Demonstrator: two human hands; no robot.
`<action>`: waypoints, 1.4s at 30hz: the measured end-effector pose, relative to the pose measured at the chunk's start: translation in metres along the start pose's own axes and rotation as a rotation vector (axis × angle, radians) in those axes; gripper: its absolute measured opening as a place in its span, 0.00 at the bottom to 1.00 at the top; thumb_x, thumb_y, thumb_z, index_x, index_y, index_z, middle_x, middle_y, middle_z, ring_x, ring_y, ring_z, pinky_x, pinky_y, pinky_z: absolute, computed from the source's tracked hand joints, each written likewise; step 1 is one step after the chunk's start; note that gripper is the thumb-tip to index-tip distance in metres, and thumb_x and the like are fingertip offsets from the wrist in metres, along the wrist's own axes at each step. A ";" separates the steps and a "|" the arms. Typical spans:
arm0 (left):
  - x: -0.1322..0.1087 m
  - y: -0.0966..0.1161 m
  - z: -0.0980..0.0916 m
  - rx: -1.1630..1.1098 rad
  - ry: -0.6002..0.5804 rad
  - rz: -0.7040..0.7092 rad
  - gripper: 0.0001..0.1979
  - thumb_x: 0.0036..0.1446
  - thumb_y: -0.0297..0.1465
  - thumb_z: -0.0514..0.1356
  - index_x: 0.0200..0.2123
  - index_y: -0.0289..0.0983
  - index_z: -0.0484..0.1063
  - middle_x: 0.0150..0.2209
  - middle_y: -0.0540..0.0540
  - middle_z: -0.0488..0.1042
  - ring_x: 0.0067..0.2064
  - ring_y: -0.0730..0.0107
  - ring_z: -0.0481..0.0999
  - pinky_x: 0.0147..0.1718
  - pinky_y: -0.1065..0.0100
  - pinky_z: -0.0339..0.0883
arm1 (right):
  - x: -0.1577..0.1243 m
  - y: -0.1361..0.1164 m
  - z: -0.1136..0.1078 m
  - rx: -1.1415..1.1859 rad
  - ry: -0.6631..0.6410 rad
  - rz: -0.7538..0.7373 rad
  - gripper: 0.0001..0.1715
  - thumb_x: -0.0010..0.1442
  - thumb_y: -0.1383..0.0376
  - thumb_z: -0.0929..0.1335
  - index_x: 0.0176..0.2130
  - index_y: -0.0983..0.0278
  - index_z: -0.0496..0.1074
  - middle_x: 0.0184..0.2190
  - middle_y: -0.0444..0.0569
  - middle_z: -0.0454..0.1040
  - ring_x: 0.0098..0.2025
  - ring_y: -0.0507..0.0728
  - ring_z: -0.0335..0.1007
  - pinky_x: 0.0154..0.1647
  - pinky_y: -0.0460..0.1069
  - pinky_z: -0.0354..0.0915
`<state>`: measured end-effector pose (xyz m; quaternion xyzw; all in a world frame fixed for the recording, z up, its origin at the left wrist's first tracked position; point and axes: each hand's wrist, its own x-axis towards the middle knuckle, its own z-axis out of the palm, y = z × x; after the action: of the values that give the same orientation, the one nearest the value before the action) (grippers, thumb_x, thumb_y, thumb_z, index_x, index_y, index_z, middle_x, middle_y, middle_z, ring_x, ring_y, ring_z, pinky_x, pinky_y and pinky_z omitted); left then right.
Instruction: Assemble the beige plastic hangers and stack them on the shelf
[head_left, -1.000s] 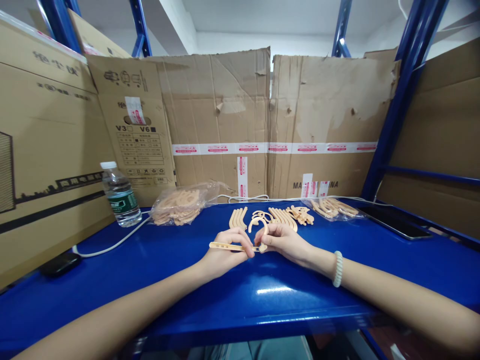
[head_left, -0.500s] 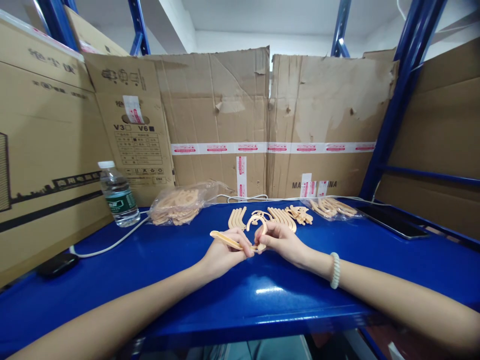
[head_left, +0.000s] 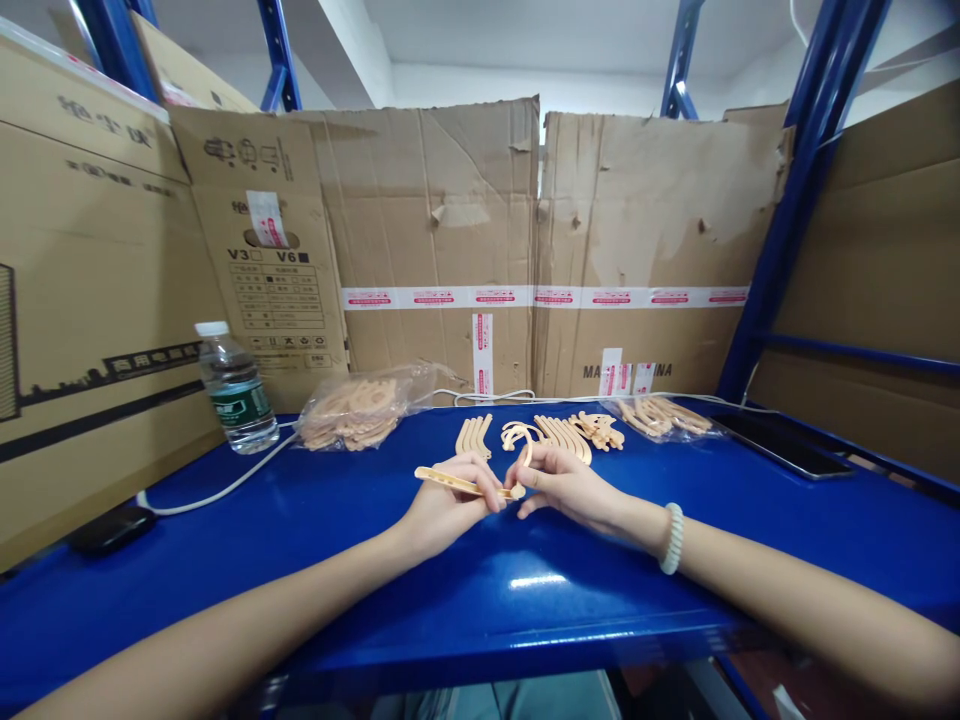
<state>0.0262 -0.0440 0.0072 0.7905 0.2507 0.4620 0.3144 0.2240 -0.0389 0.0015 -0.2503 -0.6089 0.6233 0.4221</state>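
Left hand (head_left: 450,505) is pinching a flat strip (head_left: 457,484). Right hand (head_left: 564,485) is gripping a curved piece (head_left: 523,462), its end touching the strip's, above the shelf (head_left: 525,590).

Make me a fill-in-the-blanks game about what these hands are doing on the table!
1. The left hand holds a straight peach strip above the ____ shelf top.
2. The right hand, pinching a curved peach piece, has a white beaded ____ on its wrist.
3. The water bottle stands ____ at the far left, its cap on.
Missing words: blue; bracelet; upright.
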 end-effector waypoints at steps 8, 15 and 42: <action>0.000 -0.004 0.001 -0.003 0.039 0.031 0.09 0.49 0.26 0.66 0.18 0.36 0.74 0.28 0.48 0.72 0.31 0.70 0.74 0.34 0.68 0.70 | -0.001 -0.004 -0.001 0.000 -0.017 0.009 0.20 0.51 0.55 0.75 0.30 0.68 0.67 0.33 0.50 0.76 0.35 0.54 0.76 0.34 0.47 0.74; -0.002 -0.005 0.000 0.063 0.012 0.040 0.10 0.50 0.25 0.64 0.18 0.37 0.75 0.29 0.47 0.72 0.33 0.69 0.74 0.37 0.67 0.68 | 0.001 0.005 -0.001 -0.039 0.001 -0.042 0.21 0.51 0.55 0.75 0.30 0.67 0.66 0.31 0.48 0.76 0.33 0.54 0.76 0.32 0.47 0.74; 0.002 -0.003 0.001 -0.098 -0.025 -0.084 0.11 0.47 0.33 0.67 0.18 0.36 0.74 0.26 0.47 0.73 0.31 0.68 0.73 0.36 0.64 0.69 | -0.002 0.003 0.008 -0.275 0.103 -0.199 0.15 0.52 0.56 0.73 0.28 0.63 0.67 0.24 0.45 0.73 0.27 0.56 0.73 0.33 0.52 0.71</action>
<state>0.0272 -0.0408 0.0057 0.7686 0.2568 0.4503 0.3748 0.2177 -0.0441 -0.0007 -0.2757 -0.6877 0.4756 0.4742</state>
